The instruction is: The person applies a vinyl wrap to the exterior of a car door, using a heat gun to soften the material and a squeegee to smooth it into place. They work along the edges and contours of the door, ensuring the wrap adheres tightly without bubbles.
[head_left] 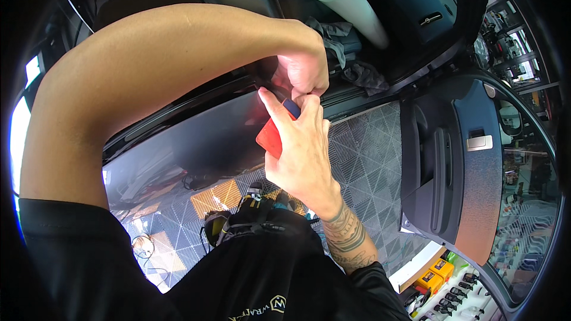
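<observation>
My left arm arches over a glossy dark car door panel (178,142). My left hand (300,65) bends down at the panel's edge, its fingers curled and partly hidden behind my right hand (300,151); I cannot make out what they grip. My right hand is closed on a flat red squeegee (267,139) with a dark blue edge, its index finger reaching up to the black trim at the panel's top.
An open car door (434,178) stands at the right. Inside the car lie a white roll (345,3) and grey cloths (363,74). Below are a tiled floor (366,148) and, at lower right, a shelf with yellow boxes (434,276) and several tools.
</observation>
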Motion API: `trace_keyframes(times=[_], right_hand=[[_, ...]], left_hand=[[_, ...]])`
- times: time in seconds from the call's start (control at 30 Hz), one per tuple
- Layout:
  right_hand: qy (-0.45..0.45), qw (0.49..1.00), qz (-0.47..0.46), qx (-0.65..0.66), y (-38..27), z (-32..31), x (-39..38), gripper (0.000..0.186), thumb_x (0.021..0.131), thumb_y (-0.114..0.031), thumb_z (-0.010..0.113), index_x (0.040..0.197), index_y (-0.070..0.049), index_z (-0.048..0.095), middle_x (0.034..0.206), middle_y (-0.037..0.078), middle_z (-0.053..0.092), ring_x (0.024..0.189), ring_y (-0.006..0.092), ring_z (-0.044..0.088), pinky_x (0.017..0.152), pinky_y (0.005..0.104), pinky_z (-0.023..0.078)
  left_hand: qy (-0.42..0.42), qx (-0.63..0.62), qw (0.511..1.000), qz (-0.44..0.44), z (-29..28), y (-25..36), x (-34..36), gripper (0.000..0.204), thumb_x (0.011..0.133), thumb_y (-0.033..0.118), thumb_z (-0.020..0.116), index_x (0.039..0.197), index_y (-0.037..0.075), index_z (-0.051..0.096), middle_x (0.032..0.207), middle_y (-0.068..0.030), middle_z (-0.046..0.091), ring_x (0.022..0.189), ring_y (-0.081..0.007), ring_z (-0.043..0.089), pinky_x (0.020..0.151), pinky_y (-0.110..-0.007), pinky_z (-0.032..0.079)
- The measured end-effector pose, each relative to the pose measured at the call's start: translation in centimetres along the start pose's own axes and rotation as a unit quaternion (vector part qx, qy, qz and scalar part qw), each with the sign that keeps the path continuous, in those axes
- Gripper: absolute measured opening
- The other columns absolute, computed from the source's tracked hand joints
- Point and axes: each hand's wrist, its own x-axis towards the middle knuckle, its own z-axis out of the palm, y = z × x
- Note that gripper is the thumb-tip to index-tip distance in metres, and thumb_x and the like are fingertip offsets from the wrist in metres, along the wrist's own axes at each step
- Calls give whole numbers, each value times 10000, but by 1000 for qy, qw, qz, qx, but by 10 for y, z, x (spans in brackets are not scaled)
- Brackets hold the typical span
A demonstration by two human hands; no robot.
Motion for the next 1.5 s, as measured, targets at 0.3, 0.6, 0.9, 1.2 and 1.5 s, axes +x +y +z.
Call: trace_keyframes(times=[0.3,0.6,0.9,1.2,1.5], right_hand=[[7,994,40,106,-3,4,7,691,612,11,629,1281,-81,486,1064,209,428,995,369,476,839,423,387],[-52,956,44,285,35,-65,1,118,766,-10,527,853,42,587,600,172,568,545,255,616,537,342,470],[17,984,-158,77,40,-35,53,184,845,-141,523,779,3,617,627,184,600,564,343,601,526,405,475],[67,993,-97,-15,40,-20,21,203,804,-133,585,685,21,643,617,215,602,608,370,632,584,441,525],[81,927,31,366,122,-32,-27,291,819,54,501,1063,-67,604,1071,75,573,923,147,580,791,253,461]], left_hand=[[1,-24,999,21,7,-20,20,126,769,92,551,861,13,585,688,-66,562,631,-189,549,582,-339,447],[11,-49,997,52,8,-20,21,239,842,198,601,966,-6,612,726,-79,597,617,-172,567,577,-315,468],[34,-73,996,26,8,-50,25,143,805,120,594,882,-1,604,696,-63,587,628,-163,550,598,-318,439],[-37,-34,993,103,1,-23,27,102,789,97,582,795,-2,606,633,-42,567,592,-150,527,584,-306,433],[43,24,998,28,5,-5,19,243,884,225,595,766,19,542,609,-24,510,553,-138,527,540,-299,433]])
